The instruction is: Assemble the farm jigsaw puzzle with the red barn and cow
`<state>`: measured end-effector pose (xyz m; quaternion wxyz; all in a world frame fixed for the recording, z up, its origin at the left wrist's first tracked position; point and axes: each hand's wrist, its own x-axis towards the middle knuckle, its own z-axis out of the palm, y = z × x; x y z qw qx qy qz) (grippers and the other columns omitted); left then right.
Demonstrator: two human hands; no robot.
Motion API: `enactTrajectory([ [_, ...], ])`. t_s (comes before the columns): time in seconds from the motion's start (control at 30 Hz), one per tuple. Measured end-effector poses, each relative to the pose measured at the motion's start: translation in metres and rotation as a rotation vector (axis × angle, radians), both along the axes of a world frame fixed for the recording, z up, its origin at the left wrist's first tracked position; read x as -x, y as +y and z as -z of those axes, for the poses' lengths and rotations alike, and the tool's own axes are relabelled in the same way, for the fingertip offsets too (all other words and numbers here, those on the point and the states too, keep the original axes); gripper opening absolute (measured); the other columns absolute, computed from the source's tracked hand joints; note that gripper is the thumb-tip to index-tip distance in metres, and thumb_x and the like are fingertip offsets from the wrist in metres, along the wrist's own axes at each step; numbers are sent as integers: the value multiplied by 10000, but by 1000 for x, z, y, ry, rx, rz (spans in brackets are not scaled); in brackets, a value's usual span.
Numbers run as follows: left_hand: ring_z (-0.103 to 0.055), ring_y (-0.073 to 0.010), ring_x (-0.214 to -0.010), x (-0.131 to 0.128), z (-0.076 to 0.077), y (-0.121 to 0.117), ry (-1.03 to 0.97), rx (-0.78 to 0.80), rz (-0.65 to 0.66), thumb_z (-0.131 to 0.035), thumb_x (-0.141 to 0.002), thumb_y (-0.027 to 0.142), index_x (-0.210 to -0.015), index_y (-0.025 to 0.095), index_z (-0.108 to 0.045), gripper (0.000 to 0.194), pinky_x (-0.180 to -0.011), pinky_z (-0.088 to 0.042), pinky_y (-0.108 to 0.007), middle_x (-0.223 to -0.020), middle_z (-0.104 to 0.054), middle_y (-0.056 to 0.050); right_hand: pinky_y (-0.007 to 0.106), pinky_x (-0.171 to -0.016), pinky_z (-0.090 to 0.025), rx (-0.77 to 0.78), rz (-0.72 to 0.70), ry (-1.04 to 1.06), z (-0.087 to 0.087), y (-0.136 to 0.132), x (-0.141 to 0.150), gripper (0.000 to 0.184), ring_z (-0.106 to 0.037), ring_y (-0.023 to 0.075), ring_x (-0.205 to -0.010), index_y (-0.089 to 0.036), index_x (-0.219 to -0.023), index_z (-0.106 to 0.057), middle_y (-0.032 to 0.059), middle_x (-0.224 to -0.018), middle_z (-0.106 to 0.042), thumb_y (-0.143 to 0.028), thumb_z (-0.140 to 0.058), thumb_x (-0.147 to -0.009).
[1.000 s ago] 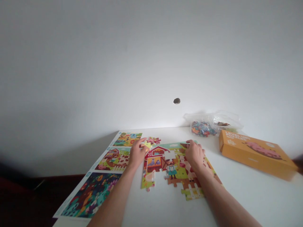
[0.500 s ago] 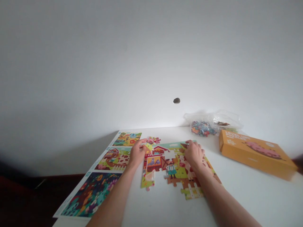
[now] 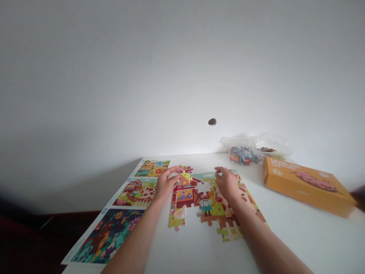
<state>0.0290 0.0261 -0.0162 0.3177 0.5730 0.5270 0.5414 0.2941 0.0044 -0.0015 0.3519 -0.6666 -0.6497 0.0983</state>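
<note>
My left hand (image 3: 165,185) pinches a yellow-green and orange puzzle piece (image 3: 186,177) between thumb and fingers, above the upper left of a partly joined farm puzzle (image 3: 212,213). The piece overlaps the red barn roof in view. Over the puzzle's upper right, my right hand (image 3: 228,184) has its fingers bent and slightly apart, with nothing seen in them. A gap shows among the joined pieces right of the barn, and another open stretch lies along the lower middle. Behind my left fingers, loose puzzle pieces (image 3: 188,168) are partly hidden.
A reference sheet (image 3: 114,208) with three pictures lies at the left. At the back right rest clear plastic bags (image 3: 243,154) of puzzle pieces, beside an orange puzzle box (image 3: 305,182). A white wall (image 3: 176,95) with a small hole (image 3: 212,121) stands behind the table.
My left hand has carried the puzzle piece slightly right, over the barn roof. My right hand has shifted a little left along the puzzle's upper side.
</note>
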Motion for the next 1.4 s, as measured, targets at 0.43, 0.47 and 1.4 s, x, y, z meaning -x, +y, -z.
enactTrajectory([
  [0.43, -701, -232, -1000, -43, -17, -33, -195, 139, 383, -771, -750, 336, -1184, 174, -645, 481, -878, -571, -354, -1232, -686, -110, 262, -603, -465, 43, -586, 696, -1, -11, 23, 358, -562, 123, -632, -224, -1203, -632, -6, -825, -614, -305, -601, -856],
  [0.47, -699, -236, -1013, -44, -18, -33, -212, 144, 398, -785, -737, 337, -1200, 172, -629, 516, -892, -567, -362, -1224, -688, -113, 268, -612, -481, 29, -566, 782, -2, -10, 23, 378, -585, 124, -641, -233, -1218, -602, -5, -858, -598, -325, -610, -852],
  [1.4, -691, -218, -1027, -23, -4, -17, 168, -185, -45, -603, -890, 385, -1100, 206, -703, 293, -887, -529, -325, -1123, -741, -81, 331, -742, -453, -385, -22, 512, -2, -2, 2, 266, -569, 212, -857, -213, -1059, -651, 45, -932, -627, -312, -556, -831],
])
